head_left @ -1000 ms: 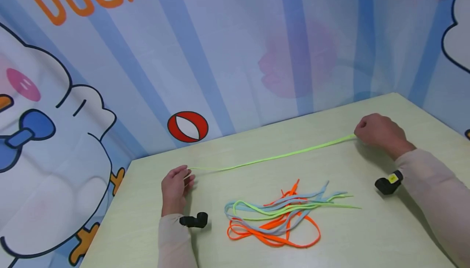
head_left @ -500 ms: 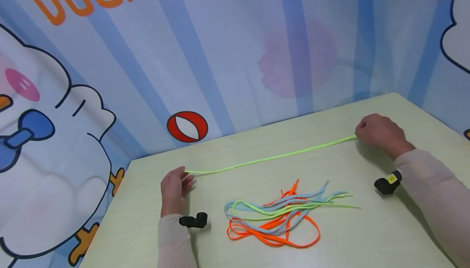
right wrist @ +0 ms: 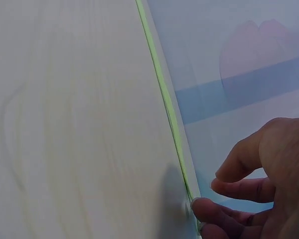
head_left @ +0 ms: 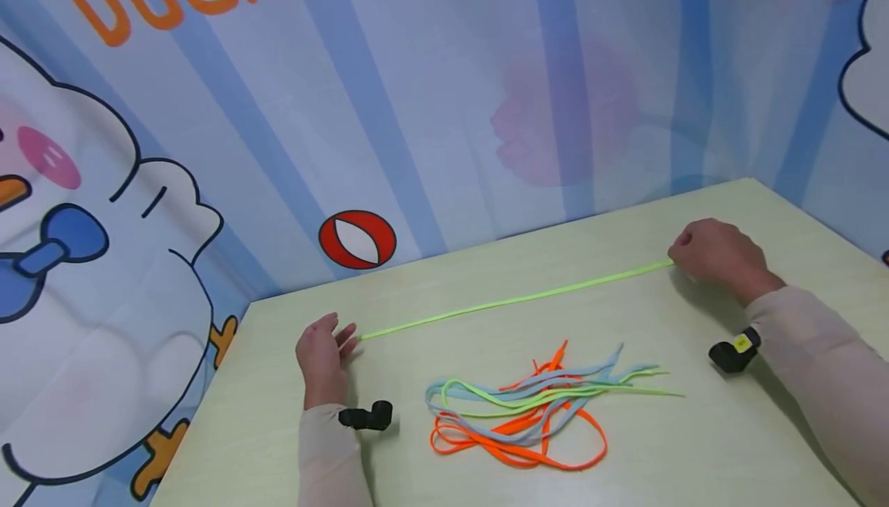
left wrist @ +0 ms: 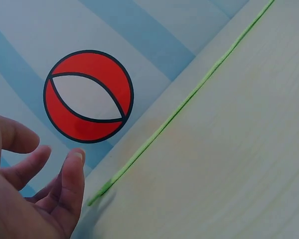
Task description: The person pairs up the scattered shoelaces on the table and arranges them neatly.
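A yellow-green flat lace point(head_left: 514, 301) stretches nearly straight along the back of the table. My left hand point(head_left: 322, 353) is just beyond its left end, fingers loosely bent and apart. In the left wrist view that lace end lies on the table beside the fingers point(left wrist: 72, 174), with nothing between them. My right hand point(head_left: 715, 252) is at the other end. In the right wrist view its thumb and nearest finger curve toward each other without the lace between them, while the lower fingertips point(right wrist: 204, 206) rest right at the lace and hide its end.
On the table point(head_left: 229, 414), a loose heap of orange laces point(head_left: 586, 461), pale blue laces point(head_left: 444, 391) and green laces point(head_left: 639, 389) lies between the forearms. A printed blue-striped backdrop point(head_left: 472, 106) rises along the table's back edge. Each wrist carries a small black camera.
My left hand has let go of the lace's left end and drawn slightly left. That end has come down onto the table, and the lace lies straighter. The right hand has barely moved.
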`<state>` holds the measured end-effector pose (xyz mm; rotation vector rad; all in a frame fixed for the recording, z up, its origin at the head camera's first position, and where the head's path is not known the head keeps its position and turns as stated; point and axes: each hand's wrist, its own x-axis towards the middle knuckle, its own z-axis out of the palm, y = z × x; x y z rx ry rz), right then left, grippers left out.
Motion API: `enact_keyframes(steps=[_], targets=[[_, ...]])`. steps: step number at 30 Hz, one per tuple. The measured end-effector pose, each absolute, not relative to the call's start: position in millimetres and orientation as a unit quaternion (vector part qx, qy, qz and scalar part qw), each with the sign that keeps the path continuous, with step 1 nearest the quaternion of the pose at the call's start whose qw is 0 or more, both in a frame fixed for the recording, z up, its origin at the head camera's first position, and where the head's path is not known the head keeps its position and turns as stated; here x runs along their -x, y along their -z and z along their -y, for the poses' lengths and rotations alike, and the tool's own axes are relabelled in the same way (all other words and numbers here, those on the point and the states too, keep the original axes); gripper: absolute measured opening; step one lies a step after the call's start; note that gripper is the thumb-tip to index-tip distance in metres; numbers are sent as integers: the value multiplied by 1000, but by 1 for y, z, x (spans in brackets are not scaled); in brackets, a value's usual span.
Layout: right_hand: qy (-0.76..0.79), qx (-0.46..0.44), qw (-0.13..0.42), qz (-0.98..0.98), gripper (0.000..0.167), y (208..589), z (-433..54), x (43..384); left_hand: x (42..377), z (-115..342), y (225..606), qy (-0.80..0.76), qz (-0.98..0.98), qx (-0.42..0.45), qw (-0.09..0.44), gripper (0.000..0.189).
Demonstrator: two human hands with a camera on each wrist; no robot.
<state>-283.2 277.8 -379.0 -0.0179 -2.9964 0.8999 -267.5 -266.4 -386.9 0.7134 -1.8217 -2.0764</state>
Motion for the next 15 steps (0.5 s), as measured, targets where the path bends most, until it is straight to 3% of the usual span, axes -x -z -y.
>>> enact_keyframes(steps=[10, 15], targets=[[-299, -1, 31, 954, 24, 382, -273, 285, 268, 262, 386, 713, 642, -235, 155, 38], [-301, -13, 27, 953, 26, 381, -266, 284, 270, 258, 382, 700, 667, -225, 123, 36]])
